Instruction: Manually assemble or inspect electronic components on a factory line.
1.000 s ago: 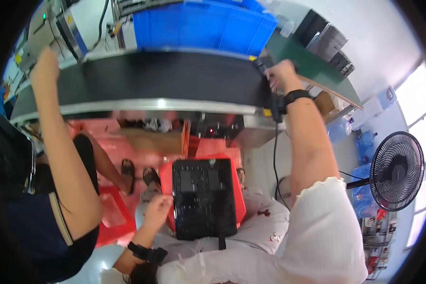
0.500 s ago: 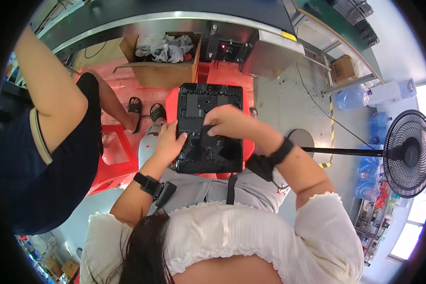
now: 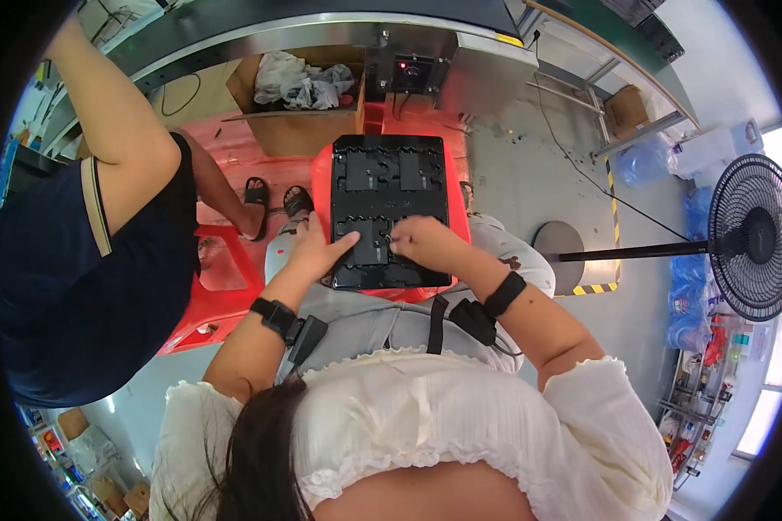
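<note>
A black moulded plastic tray (image 3: 391,206) with shaped recesses lies on a red stool (image 3: 321,187) between my knees. Flat dark rectangular pieces sit in it: one at the upper left (image 3: 361,172), one at the upper right (image 3: 414,170), and one at the lower left (image 3: 373,244). My left hand (image 3: 315,253) rests at the tray's left edge, fingers stretched out and thumb reaching over the rim. Over the tray's lower right part is my right hand (image 3: 424,241), its fingers curled together beside the lower left piece. Whatever its fingertips hold, if anything, is hidden.
A cardboard box (image 3: 297,130) with crumpled plastic stands beyond the stool, under a conveyor bench (image 3: 321,30). Another person (image 3: 104,278) sits close at my left. At the right are a black fan (image 3: 756,234), its round base (image 3: 558,252), and several large water bottles (image 3: 688,295).
My right hand has moved slightly right and down off the lower left piece, which now shows more fully in its recess. My left hand stays at the tray's edge. The whole view has shifted a little.
</note>
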Tool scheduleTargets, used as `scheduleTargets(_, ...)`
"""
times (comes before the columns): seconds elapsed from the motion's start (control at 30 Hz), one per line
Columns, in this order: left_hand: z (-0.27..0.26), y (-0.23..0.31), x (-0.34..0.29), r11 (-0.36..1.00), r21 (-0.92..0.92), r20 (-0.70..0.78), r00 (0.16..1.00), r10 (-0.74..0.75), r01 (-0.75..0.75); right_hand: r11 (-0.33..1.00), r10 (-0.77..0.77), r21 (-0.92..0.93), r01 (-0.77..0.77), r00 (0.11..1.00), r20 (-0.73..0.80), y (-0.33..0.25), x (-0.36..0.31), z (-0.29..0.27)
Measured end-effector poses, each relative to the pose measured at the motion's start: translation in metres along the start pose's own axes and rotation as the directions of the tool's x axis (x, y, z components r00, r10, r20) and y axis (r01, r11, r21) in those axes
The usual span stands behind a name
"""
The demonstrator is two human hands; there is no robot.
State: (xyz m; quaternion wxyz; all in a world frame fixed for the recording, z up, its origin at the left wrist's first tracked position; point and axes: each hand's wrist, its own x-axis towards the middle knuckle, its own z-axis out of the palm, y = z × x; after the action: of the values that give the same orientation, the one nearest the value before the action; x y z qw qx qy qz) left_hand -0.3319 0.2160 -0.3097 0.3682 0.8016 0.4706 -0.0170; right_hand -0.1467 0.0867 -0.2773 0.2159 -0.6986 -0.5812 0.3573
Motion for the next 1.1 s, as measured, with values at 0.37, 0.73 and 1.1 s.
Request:
scheduleTargets(0.37,0.007,0.013,0.008,0.922,0.385,0.112,0.988,-0.103,0.052,0.902,0.291,0.340,-0.267,0.956,-0.022,0.033,-0.065,-0.012)
scheduleTargets(0.73,-0.090,0.114,0.049,0.523,-0.826,-0.183,0.978,0.101,-0.209,0.568,-0.048,0.816,-0.110,0.985,0.166,-0.100,-0.043,-0.054)
scheduleTargets(1.1,-0.082,0.120,0.079,0.539,-0.689,-0.633,0.765,-0.120,-0.485,0.437,0.021,0.898,-0.043,0.999,0.037,-0.143,-0.033,-0.019)
